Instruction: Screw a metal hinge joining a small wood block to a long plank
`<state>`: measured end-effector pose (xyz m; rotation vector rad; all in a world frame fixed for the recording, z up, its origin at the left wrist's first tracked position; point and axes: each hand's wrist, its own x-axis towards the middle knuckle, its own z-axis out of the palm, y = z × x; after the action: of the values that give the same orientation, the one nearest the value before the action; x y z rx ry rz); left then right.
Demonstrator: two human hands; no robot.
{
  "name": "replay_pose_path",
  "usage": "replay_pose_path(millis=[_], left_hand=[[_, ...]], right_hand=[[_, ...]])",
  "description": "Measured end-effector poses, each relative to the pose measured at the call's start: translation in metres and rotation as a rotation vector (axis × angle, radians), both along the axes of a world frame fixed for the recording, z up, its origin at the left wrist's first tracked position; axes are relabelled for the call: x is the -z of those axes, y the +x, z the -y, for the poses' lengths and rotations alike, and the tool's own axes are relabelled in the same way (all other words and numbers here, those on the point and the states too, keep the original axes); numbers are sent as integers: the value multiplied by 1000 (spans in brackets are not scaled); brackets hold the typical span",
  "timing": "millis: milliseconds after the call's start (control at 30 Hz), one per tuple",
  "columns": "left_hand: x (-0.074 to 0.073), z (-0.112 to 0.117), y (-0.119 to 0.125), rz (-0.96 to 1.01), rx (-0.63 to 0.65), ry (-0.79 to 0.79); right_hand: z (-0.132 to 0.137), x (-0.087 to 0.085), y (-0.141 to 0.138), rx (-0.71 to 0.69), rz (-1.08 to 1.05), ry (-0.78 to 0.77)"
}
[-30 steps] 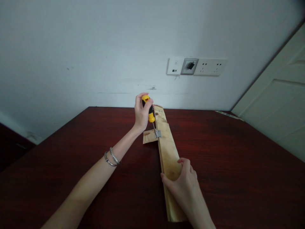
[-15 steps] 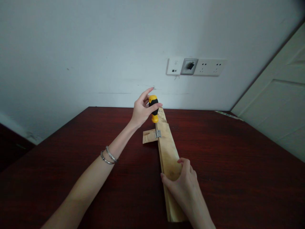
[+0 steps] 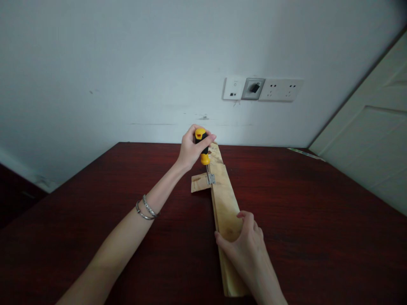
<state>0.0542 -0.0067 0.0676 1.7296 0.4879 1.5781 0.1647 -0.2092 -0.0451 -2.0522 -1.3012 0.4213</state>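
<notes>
My left hand (image 3: 191,147) is wrapped round the yellow-and-black handle of a screwdriver (image 3: 205,158), whose shaft points down at a small metal hinge (image 3: 211,178). The hinge joins a long wooden board (image 3: 224,190) to a short wood piece (image 3: 200,182) sticking out on its left. Whether the tip sits in a screw is too small to tell. Nearer to me, my right hand (image 3: 246,241) grips the board across its width, thumb on the left edge and fingers on the right.
The boards lie on a dark red wooden table (image 3: 152,262) set against a white wall (image 3: 127,63). Sockets and switch plates (image 3: 263,89) are fixed on the wall. A thin flat strip (image 3: 305,153) lies at the table's back right, near a white panelled door (image 3: 375,127).
The fingers of my left hand have closed round the screwdriver handle, and the handle's top has tilted slightly left. My right hand and the board stay in place.
</notes>
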Motion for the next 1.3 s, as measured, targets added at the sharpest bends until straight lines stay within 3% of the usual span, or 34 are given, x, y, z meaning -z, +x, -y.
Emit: replay_pose_path(millis=[133,300,433,600,667,833,900,1067,1300], left_hand=[[-8,-1,-11,-181,-130,145],[-17,-7,-26,-293,-80,160],[-18,-11,-29,-187,43,48],[-6,-16,-17,-52,122,-40],[-1,-15,-9,-39,79,-39],[7,-2,8,74,-228,21],[8,1,11,144,-282,4],[7,-3,10,124,-172,-88],[1,-4,2,86,-127,-45]], right_hand=[[0,0,-1,5,8,13],[0,-1,-1,6,26,28],[0,1,0,10,34,34],[0,2,-1,2,76,71],[0,1,-2,3,95,66],[1,-1,-3,3,97,50],[0,1,-3,2,98,54],[0,4,-1,1,116,71],[0,0,-3,12,101,89]])
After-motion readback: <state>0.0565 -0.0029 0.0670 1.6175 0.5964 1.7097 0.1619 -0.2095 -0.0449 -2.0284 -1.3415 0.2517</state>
